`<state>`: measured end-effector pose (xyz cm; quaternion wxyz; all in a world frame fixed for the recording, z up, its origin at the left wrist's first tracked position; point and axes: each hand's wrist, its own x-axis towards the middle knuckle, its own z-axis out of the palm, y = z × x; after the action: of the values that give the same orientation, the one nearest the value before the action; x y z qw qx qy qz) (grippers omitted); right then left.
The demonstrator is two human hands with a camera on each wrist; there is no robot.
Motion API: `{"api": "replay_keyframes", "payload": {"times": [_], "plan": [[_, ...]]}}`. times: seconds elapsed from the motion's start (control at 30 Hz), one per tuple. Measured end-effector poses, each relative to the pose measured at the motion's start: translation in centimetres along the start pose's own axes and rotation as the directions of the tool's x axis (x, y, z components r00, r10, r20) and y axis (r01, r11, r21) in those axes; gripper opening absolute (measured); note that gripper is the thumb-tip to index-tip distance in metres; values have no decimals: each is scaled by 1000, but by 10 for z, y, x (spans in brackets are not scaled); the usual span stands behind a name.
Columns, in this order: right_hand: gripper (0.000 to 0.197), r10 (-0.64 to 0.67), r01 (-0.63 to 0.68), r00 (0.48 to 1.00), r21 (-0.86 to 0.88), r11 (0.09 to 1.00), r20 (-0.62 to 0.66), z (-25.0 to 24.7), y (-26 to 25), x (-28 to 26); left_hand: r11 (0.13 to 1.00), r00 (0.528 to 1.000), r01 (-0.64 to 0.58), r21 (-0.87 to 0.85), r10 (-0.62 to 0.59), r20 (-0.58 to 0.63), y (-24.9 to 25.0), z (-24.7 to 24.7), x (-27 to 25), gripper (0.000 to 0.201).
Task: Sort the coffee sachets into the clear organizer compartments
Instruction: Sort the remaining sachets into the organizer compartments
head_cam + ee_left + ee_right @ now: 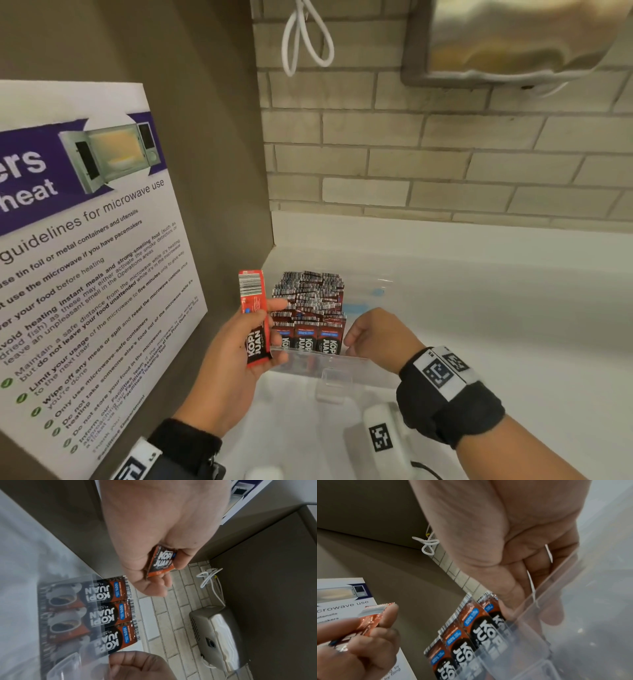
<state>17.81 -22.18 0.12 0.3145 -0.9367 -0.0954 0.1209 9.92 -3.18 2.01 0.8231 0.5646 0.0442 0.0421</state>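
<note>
My left hand point(274, 329) grips a red Kopi Juan sachet point(255, 318) upright, just left of the clear organizer point(318, 365). In the left wrist view the sachet point(161, 562) sits pinched between thumb and fingers. Several more sachets point(308, 315) stand in rows inside the organizer, three across at the front point(109, 609). My right hand point(356, 337) is at the organizer's front right corner. In the right wrist view its fingers point(537, 566) curl round the clear wall point(556, 588), beside the front sachets point(471, 632).
The organizer sits in the back left corner of a white counter point(479, 308). A microwave guidelines poster point(85, 257) hangs on the left wall. A white cable point(306, 37) and a steel dispenser point(513, 41) hang on the brick wall. A white device point(383, 442) lies near the front.
</note>
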Motion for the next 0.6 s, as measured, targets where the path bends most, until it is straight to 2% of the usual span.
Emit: {"api": "replay_keyframes", "payload": {"times": [0.1, 0.17, 0.27, 0.37, 0.43, 0.5, 0.57, 0.6], "plan": [[27, 7, -7, 1000, 22, 1000, -17, -2, 2, -2, 999, 999, -26, 45, 24, 41, 1, 0, 0, 23], [30, 5, -3, 999, 50, 999, -48, -6, 2, -7, 998, 997, -59, 33, 58, 49, 2, -2, 2, 30], [25, -32, 48, 985, 90, 995, -170, -15, -1, -13, 990, 998, -26, -138, 33, 50, 11, -4, 3, 35], [18, -152, 248, 910, 212, 945, -386, -25, -20, -24, 938, 981, 152, -312, -106, 161, 22, -2, 0, 49], [30, -288, 455, 830, 282, 845, -478, -36, -45, -37, 905, 946, 256, -338, -163, 282, 25, 1, -2, 63], [44, -518, 631, 735, 162, 758, -438, -45, -70, -51, 906, 917, 316, -282, -216, 335, 24, 6, -3, 60], [52, -713, 712, 659, -106, 694, -238, -47, -86, -58, 930, 903, 328, -164, -258, 344, 23, 13, -3, 50], [55, -754, 715, 642, -246, 654, -138, -46, -90, -59, 941, 901, 322, -105, -270, 338, 24, 16, -3, 46]]}}
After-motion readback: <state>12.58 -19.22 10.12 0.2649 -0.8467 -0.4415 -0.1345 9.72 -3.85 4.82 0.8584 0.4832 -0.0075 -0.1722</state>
